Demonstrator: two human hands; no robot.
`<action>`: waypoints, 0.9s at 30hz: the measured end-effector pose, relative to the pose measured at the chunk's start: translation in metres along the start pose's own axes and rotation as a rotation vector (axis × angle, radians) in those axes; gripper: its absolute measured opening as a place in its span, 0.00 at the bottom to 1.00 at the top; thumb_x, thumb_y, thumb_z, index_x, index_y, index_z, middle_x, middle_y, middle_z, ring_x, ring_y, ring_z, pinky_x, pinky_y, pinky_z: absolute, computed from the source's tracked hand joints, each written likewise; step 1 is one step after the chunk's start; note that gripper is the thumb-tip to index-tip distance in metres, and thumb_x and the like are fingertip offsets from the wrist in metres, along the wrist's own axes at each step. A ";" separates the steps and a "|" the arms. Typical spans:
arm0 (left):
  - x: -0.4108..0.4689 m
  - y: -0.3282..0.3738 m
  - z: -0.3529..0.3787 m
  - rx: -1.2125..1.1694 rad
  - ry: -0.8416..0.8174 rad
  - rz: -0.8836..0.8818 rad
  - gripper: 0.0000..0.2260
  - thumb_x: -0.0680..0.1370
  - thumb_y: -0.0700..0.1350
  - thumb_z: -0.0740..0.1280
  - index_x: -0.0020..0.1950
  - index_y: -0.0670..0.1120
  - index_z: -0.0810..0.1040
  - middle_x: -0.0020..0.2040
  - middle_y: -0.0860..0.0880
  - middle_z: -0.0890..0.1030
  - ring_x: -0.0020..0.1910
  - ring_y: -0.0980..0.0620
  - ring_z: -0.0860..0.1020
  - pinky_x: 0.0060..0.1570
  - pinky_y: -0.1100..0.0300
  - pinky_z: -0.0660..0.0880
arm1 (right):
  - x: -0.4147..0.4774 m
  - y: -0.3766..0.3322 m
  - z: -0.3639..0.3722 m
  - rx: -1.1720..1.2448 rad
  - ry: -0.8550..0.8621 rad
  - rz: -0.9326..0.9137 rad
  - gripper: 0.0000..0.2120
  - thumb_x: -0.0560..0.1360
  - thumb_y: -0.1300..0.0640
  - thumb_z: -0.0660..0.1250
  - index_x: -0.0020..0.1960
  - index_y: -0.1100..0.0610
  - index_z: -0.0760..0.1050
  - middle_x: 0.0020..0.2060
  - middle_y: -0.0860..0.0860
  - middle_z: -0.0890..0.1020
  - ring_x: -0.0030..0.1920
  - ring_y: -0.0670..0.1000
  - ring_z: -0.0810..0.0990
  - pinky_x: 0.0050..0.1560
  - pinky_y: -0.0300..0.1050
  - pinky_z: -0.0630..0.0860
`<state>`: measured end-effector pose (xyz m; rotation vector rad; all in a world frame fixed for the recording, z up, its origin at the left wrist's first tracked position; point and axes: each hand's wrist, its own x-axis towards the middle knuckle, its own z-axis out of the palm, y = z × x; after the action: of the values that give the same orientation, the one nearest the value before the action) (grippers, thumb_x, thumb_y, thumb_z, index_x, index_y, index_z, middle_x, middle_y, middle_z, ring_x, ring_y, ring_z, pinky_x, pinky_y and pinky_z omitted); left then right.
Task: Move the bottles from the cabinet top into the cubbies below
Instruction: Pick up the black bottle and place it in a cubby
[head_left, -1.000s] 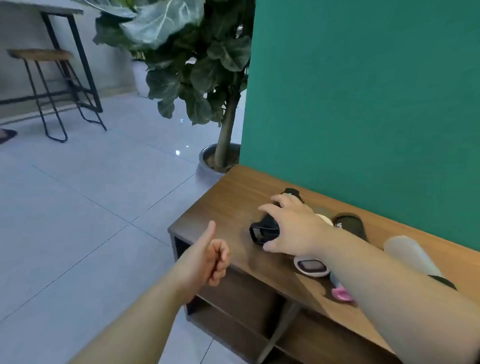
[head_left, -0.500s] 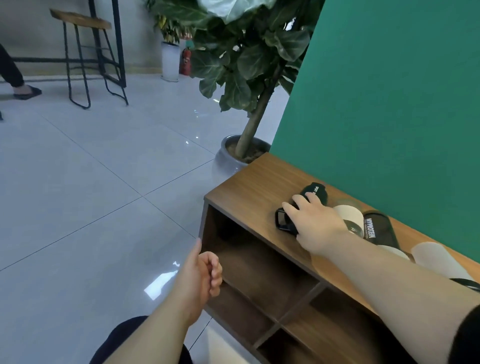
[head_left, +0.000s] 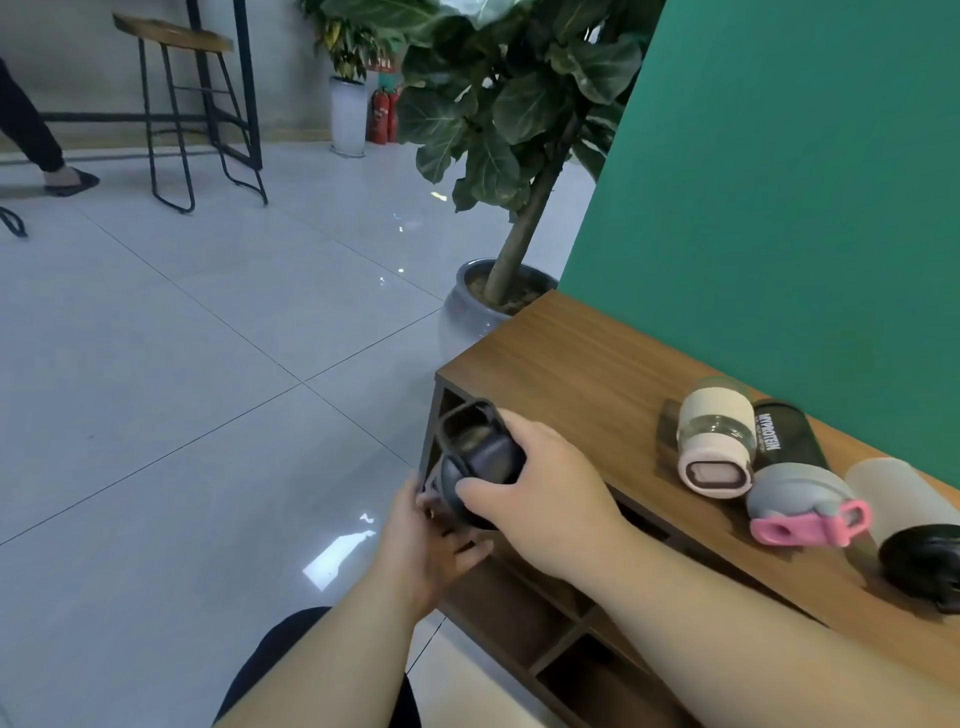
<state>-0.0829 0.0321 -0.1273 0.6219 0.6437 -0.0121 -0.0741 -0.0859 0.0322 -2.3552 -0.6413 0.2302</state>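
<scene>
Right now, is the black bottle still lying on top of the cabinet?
No, the black bottle is off the cabinet top, gripped by the right hand with the left hand beneath it.

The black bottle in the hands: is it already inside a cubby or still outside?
Outside. The black bottle is held by the right hand and left hand in front of the cabinet's corner, above the cubbies.

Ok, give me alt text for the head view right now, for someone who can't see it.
Both hands, right hand on top and left hand beneath, hold a black bottle off the front left corner of a wooden cabinet. Three bottles lie on the cabinet top; the cubbies visible below look empty.
</scene>
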 end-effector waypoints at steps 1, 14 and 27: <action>0.004 -0.008 -0.002 -0.014 -0.006 -0.032 0.25 0.80 0.61 0.64 0.66 0.43 0.80 0.64 0.42 0.84 0.57 0.40 0.85 0.65 0.33 0.76 | 0.003 0.013 0.008 0.060 0.022 0.070 0.19 0.63 0.43 0.69 0.53 0.42 0.76 0.48 0.42 0.80 0.47 0.43 0.80 0.50 0.48 0.79; 0.121 -0.059 -0.017 0.035 0.210 -0.265 0.22 0.79 0.59 0.64 0.63 0.45 0.84 0.56 0.40 0.88 0.58 0.37 0.85 0.65 0.41 0.79 | 0.038 0.136 0.112 0.322 0.060 0.381 0.49 0.57 0.58 0.82 0.70 0.37 0.59 0.61 0.38 0.72 0.55 0.37 0.75 0.43 0.25 0.71; 0.211 -0.084 -0.040 -0.221 0.233 -0.257 0.51 0.57 0.80 0.68 0.74 0.55 0.74 0.74 0.43 0.77 0.72 0.38 0.75 0.72 0.38 0.69 | 0.099 0.169 0.153 0.030 0.347 0.533 0.53 0.63 0.35 0.75 0.78 0.53 0.55 0.73 0.52 0.68 0.70 0.55 0.72 0.61 0.46 0.76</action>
<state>0.0479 0.0219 -0.3167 0.3256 0.9341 -0.1078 0.0264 -0.0587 -0.1933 -2.4133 0.1601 0.0568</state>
